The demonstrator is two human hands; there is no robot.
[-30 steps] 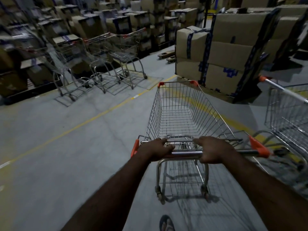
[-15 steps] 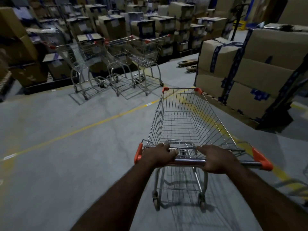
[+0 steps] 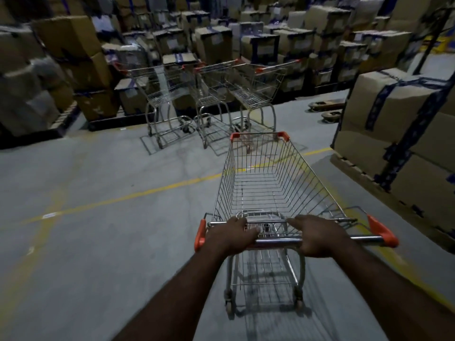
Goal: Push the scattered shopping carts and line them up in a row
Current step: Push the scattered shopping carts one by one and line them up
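A wire shopping cart [image 3: 268, 183] with orange corner caps stands right in front of me on the grey floor. My left hand [image 3: 231, 236] grips the left part of its metal handle bar. My right hand [image 3: 317, 236] grips the bar further right. Ahead, three more carts stand side by side against the stacked boxes: a left cart [image 3: 160, 94], a middle cart [image 3: 211, 87] and a right cart [image 3: 261, 87]. The front of my cart points at the right one of them, with a short gap between.
Strapped cardboard boxes on a pallet [image 3: 403, 134] stand close on the right. More stacked boxes [image 3: 61, 70] fill the back and left. Two low dollies [image 3: 327, 109] lie on the floor at the back right. A yellow floor line [image 3: 123, 199] crosses ahead.
The cart and I have rolled forward and turned left toward the three parked carts, which are now nearer and more central. The cart seen at the right a second ago is out of view.
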